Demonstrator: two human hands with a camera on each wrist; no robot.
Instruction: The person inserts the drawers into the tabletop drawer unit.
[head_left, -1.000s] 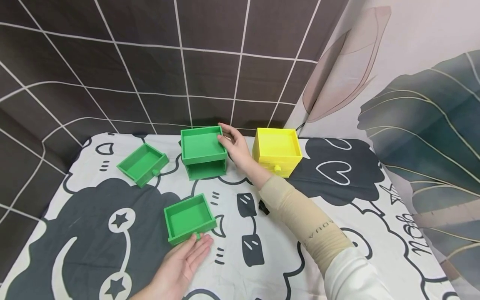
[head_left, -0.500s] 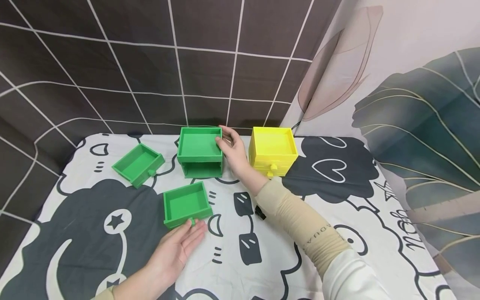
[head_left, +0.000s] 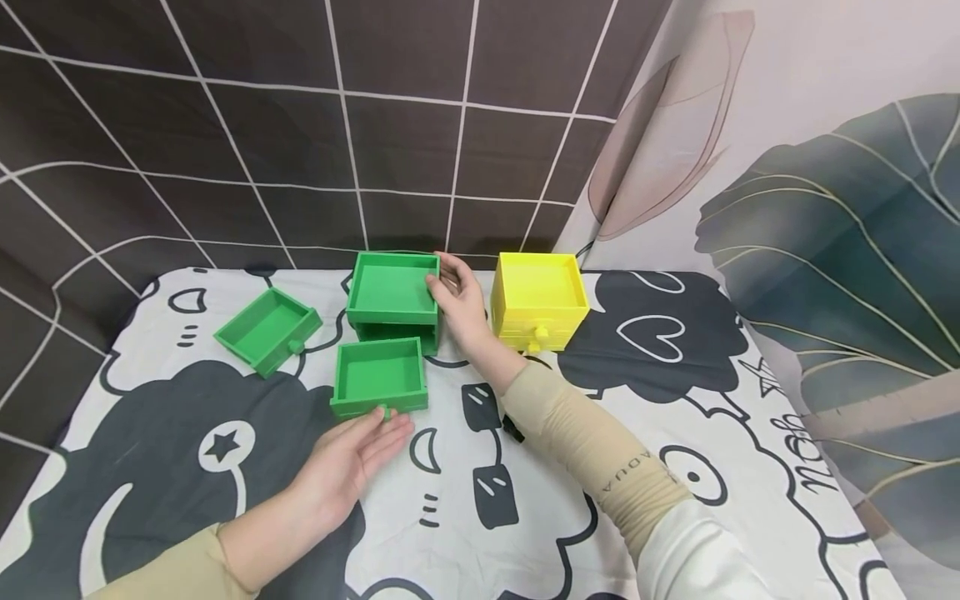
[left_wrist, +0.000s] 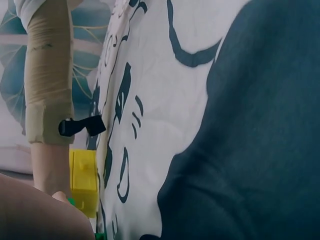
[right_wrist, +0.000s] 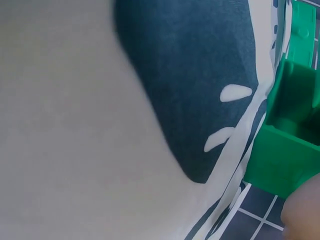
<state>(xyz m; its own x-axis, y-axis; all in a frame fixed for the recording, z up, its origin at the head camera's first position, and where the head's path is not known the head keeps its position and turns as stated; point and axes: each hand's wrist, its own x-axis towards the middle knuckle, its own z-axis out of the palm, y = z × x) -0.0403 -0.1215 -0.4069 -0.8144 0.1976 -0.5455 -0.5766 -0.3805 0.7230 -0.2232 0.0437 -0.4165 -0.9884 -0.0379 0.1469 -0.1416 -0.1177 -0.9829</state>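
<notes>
Work in hand: fitting a loose green drawer [head_left: 379, 377] back into the green cabinet [head_left: 393, 302] on the patterned tablecloth [head_left: 675, 433].
Drawer position: it lies flat on the cloth right in front of the cabinet's lower slot, squared up with it; whether its back edge has entered the opening I cannot tell.
Left hand [head_left: 352, 462]: fingers straight and relaxed, fingertips touching the drawer's front beside its small knob, pushing rather than gripping.
Right hand [head_left: 459, 302]: fingers curled against the cabinet's right side and top edge, bracing it.
Done, by my reading: cabinet steadied, drawer lined up with the slot.
Left, by my reading: sliding this drawer fully home; a second green drawer [head_left: 267, 330] lies well to the left, outside the cabinet.
Nearby: yellow cabinet [head_left: 537, 298] stands just right of the right hand, its drawer closed.
Wrist views: mostly cloth, with slivers of yellow and green plastic; they add nothing about the grips.
</notes>
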